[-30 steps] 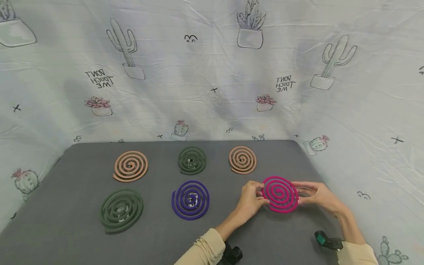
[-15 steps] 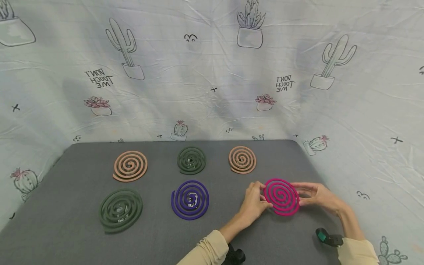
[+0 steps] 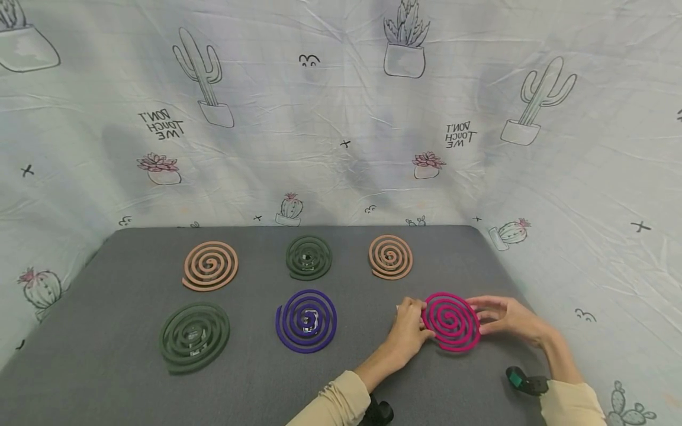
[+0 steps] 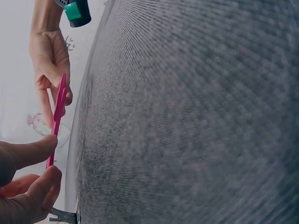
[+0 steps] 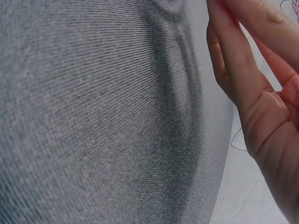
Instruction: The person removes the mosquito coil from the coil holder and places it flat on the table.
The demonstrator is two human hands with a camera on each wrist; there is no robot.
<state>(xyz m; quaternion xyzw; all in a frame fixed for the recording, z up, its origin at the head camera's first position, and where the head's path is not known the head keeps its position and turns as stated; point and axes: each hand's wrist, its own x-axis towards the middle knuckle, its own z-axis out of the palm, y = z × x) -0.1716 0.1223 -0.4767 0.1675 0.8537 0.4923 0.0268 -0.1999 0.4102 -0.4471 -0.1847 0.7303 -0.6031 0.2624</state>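
A pink mosquito coil (image 3: 450,320) is held between both hands at the right of the table in the head view. My left hand (image 3: 406,335) pinches its left edge between thumb and fingers, while my right hand (image 3: 510,319) grips the opposite edge with fingertips and thumb. Seen from the left wrist, the coil (image 4: 60,107) is a thin strip, nearly edge-on, raised off the cloth. A small grey metal piece (image 4: 64,215) shows below the left fingers there. In the right wrist view the right hand (image 5: 257,88) is large and the coil is out of sight.
Across the grey table (image 3: 250,384) lie two orange coils (image 3: 211,265) (image 3: 390,257), two dark green coils (image 3: 170,340) (image 3: 325,258) and one blue coil (image 3: 306,320). Metal stands show through the green and blue ones. A patterned white cloth (image 3: 341,106) surrounds the table.
Both hands have brought the pink coil slightly lower and nearer the front, keeping hold of its two edges. The other coils have not moved.
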